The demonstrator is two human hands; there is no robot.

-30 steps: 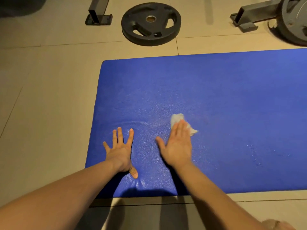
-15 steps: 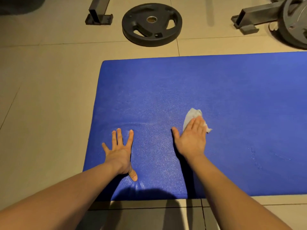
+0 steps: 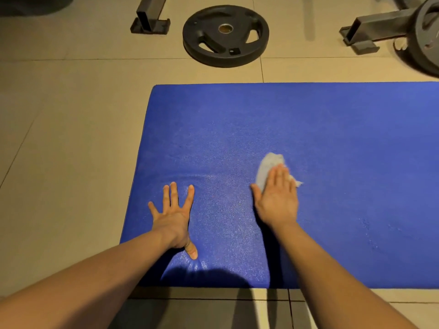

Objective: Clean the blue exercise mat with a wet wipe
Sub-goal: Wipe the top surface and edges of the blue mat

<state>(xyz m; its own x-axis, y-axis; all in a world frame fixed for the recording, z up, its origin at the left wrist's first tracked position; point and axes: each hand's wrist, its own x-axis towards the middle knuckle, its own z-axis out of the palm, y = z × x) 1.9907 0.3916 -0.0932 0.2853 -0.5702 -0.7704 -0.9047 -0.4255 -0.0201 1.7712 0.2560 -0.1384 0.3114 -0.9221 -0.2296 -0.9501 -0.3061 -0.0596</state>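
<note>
Left hand [image 3: 174, 219] flat on one mat [image 3: 308, 129], right hand [image 3: 278, 198] flat pressing one wipe [image 3: 268, 165].

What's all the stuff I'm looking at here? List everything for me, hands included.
mat: one, blue, flat on the floor, centre and right.
wipe: one, white, crumpled on the mat under the right hand's fingers.
plate: one, black, flat on the floor beyond the mat's far edge.
second plate: one, dark grey, top right corner, cut off by the picture's edge.
frame feet: two, dark metal, on the floor left of the plate and far right.
floor: beige tiles, around the mat.
left hand: fingers spread, flat on the mat.
right hand: fingers straight, pressing the wipe.
</note>
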